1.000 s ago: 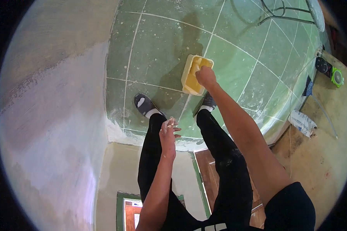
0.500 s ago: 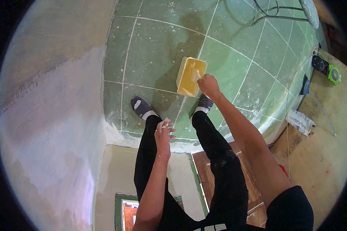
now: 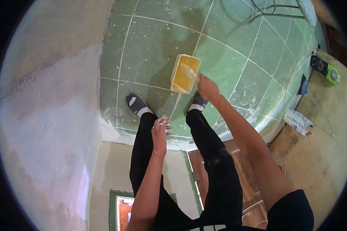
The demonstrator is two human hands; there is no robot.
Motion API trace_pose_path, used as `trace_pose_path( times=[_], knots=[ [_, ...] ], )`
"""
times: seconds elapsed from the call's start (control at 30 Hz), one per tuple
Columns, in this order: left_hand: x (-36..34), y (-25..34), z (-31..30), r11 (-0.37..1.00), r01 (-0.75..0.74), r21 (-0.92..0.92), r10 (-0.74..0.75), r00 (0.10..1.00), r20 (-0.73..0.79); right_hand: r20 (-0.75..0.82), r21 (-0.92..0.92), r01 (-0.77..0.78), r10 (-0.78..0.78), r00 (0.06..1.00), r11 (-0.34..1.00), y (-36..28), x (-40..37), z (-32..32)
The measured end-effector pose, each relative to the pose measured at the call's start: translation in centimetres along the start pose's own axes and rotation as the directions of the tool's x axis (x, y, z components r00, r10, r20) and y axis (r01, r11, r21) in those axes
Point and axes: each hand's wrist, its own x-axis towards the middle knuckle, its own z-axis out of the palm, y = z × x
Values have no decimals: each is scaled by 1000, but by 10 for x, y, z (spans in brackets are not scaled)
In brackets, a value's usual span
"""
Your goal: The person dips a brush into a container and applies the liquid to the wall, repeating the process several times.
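On the green tiled floor stands a rectangular yellow tub [image 3: 175,73] with cream residue on its rim and walls. My right hand [image 3: 209,89] is closed around the handle of a cream-coated paintbrush [image 3: 189,72]. The brush's wide end is inside the tub; its handle is mostly hidden by my fingers. My left hand [image 3: 160,133] hangs over my left leg, its fingers loosely bent and apart, with nothing visible in them. Whitish smears mark its fingertips. My feet, in dark slip-on shoes [image 3: 136,104], are near the tub.
A wall [image 3: 50,111] with a pale coated area rises on the left. A brown surface [image 3: 316,158] at right bears a crumpled white packet [image 3: 298,122] and a black and lime-green device [image 3: 331,75]. Metal furniture legs [image 3: 275,14] stand at upper right. A thin cord crosses the right side.
My right hand has tilted the brush, so more of its cream-coated end shows inside the tub. The whole view has shifted slightly. My left hand keeps its pose.
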Motion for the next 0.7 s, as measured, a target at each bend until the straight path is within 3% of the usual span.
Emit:
trace_pose_path(
  times=[0.07,0.2,0.27,0.37,0.5,0.57,0.7],
  knots=[
    [-2,1,1,1000,1,19,-1,1000,-2,-25,-55,141,-142,989,988,28,-19,8],
    [-6,-1,0,1000,-4,23,4,1000,5,70,-48,148,-145,987,988,66,-31,18],
    [-4,-3,-1,999,-39,19,38,999,12,15,89,209,-211,977,974,69,-33,16],
    [1,-8,2,999,5,35,-4,1000,-8,32,188,160,-169,985,969,70,-36,27],
    [0,-9,5,998,-44,41,45,999,-8,-36,221,189,-186,982,957,76,-35,39],
    [-1,-10,6,998,-14,63,14,1000,-5,30,209,161,-170,985,965,84,-32,52],
    [1,-12,12,997,-41,61,41,999,-9,-2,251,203,-209,978,946,77,-29,41]
  ],
)
